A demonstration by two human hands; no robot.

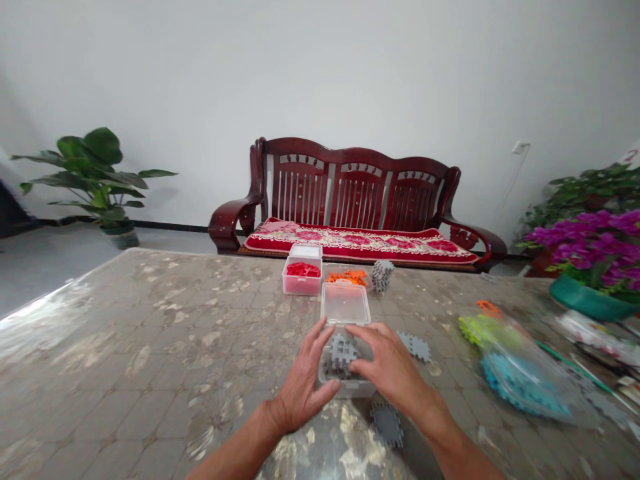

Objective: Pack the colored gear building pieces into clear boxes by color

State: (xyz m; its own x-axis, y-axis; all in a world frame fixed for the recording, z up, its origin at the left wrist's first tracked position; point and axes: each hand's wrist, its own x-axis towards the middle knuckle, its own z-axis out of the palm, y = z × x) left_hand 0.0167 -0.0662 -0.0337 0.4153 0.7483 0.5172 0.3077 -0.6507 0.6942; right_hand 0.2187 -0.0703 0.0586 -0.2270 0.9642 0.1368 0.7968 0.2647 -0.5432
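Observation:
A small clear plastic box (pixel 356 389) stands on the table in front of me, its lid (pixel 345 304) tipped back on the far side. Grey interlocking foam-like pieces (pixel 343 349) with notched edges lie in it, the top one with square holes. On the box's left side is my left hand (pixel 306 379), fingers stretched and thumb apart. From the right, my right hand (pixel 387 357) curves over the box with finger and thumb spread; its thumb tip is by the grey pieces, and contact is hard to judge. Loose grey pieces lie nearby: one (pixel 387 424) at the near right, another (pixel 416 347) beyond my right hand.
Behind are a box of red pieces (pixel 303 270), a container of orange pieces (pixel 350 277) and a grey stack (pixel 383 276). Rightward lie a clear bag with blue pieces (pixel 520 387), yellow-green pieces (pixel 473 330) and a teal flowerpot (pixel 593 298). A wooden bench (pixel 357 193) stands beyond the table.

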